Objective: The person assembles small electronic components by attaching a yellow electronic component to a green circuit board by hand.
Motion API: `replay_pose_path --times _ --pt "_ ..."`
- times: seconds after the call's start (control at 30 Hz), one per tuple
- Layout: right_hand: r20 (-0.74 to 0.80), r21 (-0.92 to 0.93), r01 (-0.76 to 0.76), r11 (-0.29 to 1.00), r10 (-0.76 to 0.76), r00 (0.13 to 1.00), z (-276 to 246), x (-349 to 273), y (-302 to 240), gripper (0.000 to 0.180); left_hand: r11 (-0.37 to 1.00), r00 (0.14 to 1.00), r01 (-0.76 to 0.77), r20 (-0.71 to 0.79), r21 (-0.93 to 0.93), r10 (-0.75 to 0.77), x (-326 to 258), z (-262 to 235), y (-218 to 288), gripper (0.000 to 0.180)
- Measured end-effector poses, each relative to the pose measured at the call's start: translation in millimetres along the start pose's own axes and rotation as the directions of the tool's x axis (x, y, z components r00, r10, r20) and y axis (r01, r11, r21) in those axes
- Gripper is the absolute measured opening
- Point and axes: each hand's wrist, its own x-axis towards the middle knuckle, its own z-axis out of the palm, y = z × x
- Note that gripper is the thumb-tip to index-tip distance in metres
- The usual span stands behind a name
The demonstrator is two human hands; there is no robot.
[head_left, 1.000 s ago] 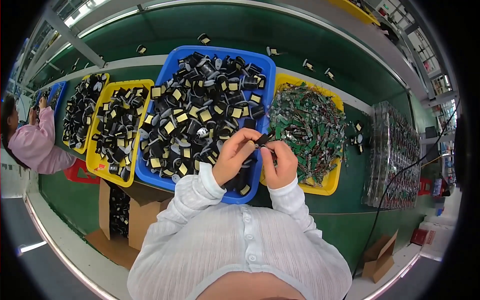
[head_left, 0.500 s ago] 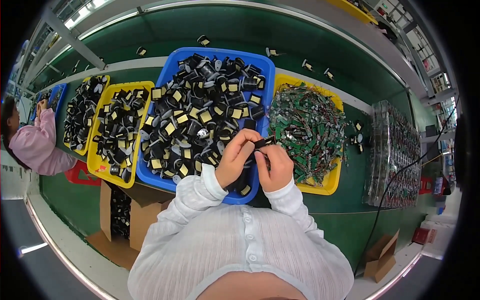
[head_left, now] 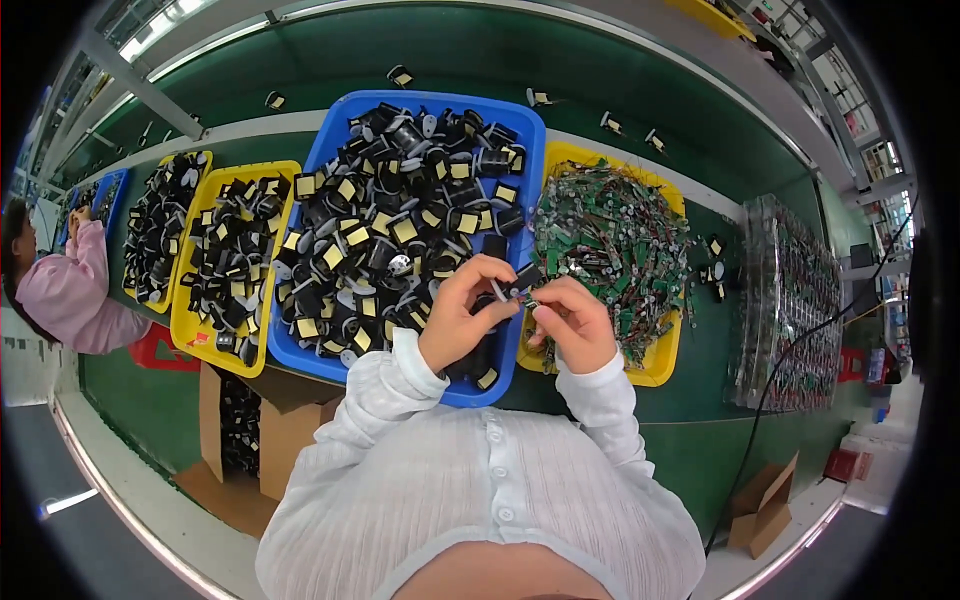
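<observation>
While a small black part (head_left: 524, 279) sits pinched between the fingers of the left hand (head_left: 462, 322) and right hand (head_left: 575, 325), both hover over the blue bin's (head_left: 520, 160) near corner (yellow bin (head_left: 655, 365) of green boards just beside) on the green counter (head_left: 760, 450).

hands meet over the tray edge

the left hand (head_left: 462, 318) pinches a small black part (head_left: 524, 277), and the right hand (head_left: 577, 322) touches it from the other side. just beyond the left hand sits a blue tray (head_left: 527, 135) of black parts; beyond the right hand, a yellow tray (head_left: 655, 372) of green circuit boards, both on the green worktop (head_left: 700, 440).
</observation>
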Motion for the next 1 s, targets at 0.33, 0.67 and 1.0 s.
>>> replay_pose_path --times 0.33,0.67,1.0 --pt "0.048 0.143 -0.135 0.98 0.13 0.99 -16 -1 -11 0.011 0.992 0.995 0.037 0.09 0.123 -0.049 -4 -4 2 0.025" --pt "0.127 0.301 -0.245 0.922 0.216 0.968 -11 -1 -6 0.013 0.985 0.977 0.105 0.173 0.139 -0.128 -3 -4 9 0.034" --pt "0.136 0.271 -0.302 0.914 0.274 0.952 -9 2 0 0.013 0.959 0.956 0.28 0.097 -0.042 -0.275 -6 -2 7 0.025"
